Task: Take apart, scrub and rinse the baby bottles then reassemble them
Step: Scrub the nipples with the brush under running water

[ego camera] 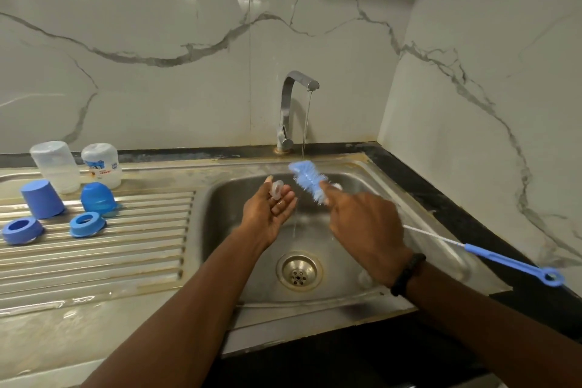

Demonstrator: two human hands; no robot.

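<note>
Clear silicone, the teat (277,189) lies loose on the left hand's (270,209) open, upturned fingers over the sink (346,299), beside the tap's thin stream (305,129). The right hand (362,224) grips the blue brush (308,181) near its bristles. Unpinched and wet, the teat could slip off toward the drain (299,271) under a hard stroke.

Brush (308,181): light blue bristles, white twisted stem, blue handle. Caps (42,203) & rings (87,224) on drainboard (126,249): blue. Bottles (56,165): clear/whitish, one w/ blue-red print. Teat (277,190) clear. Wall (157,41) white marble, grey veins. Sink (346,290) steel-grey. Wristband (407,274) black.
</note>
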